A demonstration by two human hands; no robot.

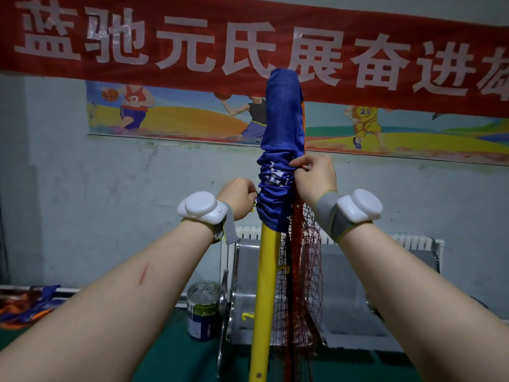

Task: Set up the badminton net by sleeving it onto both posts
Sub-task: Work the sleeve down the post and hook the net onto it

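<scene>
Fingers point(298, 162) of both hands pinch bunched blue sleeve point(278, 194) on post point(265, 285).

Dim indoor light, bluish cast. Banner point(248, 42) brightest and mildly glared; floor below it dark. Wide-angle bowing bends banner edges. Forearms soft at bottom corners; centre sharp.

Blue net sleeve point(281, 150) bunched over top of upright yellow post point(264, 293); red-black mesh point(303, 271) hanging beside post.
</scene>
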